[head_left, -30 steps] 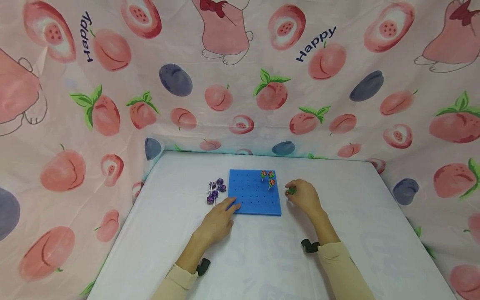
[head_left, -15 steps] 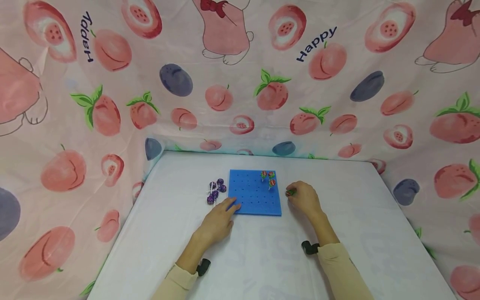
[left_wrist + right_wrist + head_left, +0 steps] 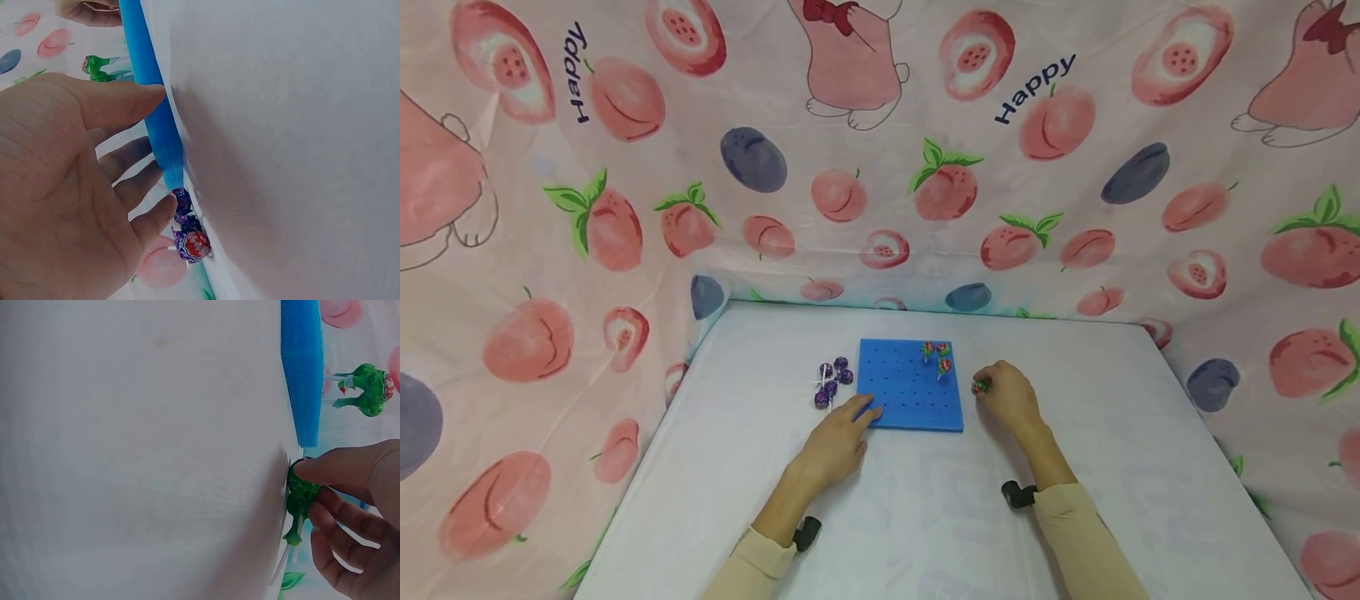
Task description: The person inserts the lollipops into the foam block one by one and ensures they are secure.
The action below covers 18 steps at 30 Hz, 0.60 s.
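Note:
A blue foam board [image 3: 910, 408] with rows of small holes lies on the white table. Three green-and-red lollipops [image 3: 943, 367] stand upright in its far right corner. My left hand [image 3: 831, 450] rests on the board's near left corner, fingers spread and fairly straight. Several purple lollipops [image 3: 822, 400] lie loose beside the board's left edge, close to that hand's fingertips in the left wrist view. Right of the board, my right hand [image 3: 1011, 396] pinches a green-wrapped lollipop [image 3: 303, 481] between thumb and fingers, low at the table. White sticks show beneath it; the fingers partly hide this spot.
The white table [image 3: 895, 517] is bounded by a fruit-patterned cloth [image 3: 850, 275] at the back and sides. A black wrist camera [image 3: 1018, 494] sits at the right wrist, another black camera [image 3: 807, 533] at the left.
My right hand has shifted very slightly at the green lollipop, its fingers drawing closer round it. The left hand and the board stay where they were.

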Available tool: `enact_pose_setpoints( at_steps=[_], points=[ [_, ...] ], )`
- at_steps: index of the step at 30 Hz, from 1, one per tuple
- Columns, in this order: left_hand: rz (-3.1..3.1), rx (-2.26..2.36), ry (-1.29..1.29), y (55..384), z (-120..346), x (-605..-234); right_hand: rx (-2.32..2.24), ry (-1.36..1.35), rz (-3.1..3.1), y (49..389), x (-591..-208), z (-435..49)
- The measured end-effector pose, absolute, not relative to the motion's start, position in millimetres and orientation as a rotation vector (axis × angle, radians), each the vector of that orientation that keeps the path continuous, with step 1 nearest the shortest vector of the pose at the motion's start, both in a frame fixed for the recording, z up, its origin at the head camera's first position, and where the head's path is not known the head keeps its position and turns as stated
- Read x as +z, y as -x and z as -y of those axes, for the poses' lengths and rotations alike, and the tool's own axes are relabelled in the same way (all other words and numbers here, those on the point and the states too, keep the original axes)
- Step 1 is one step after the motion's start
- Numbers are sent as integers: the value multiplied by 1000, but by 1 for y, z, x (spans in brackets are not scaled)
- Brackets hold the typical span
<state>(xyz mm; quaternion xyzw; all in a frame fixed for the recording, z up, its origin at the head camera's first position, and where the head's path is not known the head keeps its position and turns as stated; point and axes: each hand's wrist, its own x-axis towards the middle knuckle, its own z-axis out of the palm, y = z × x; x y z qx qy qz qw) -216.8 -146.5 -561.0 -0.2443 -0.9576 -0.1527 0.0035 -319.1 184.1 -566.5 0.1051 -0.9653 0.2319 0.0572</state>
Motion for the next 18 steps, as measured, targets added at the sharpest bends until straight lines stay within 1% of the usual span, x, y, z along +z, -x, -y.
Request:
enact_pose_setpoints(
  at_steps=[18],
  points=[
    [2992, -467, 769, 218, 147, -563, 695, -343, 2912, 319, -566, -183]
  ],
)
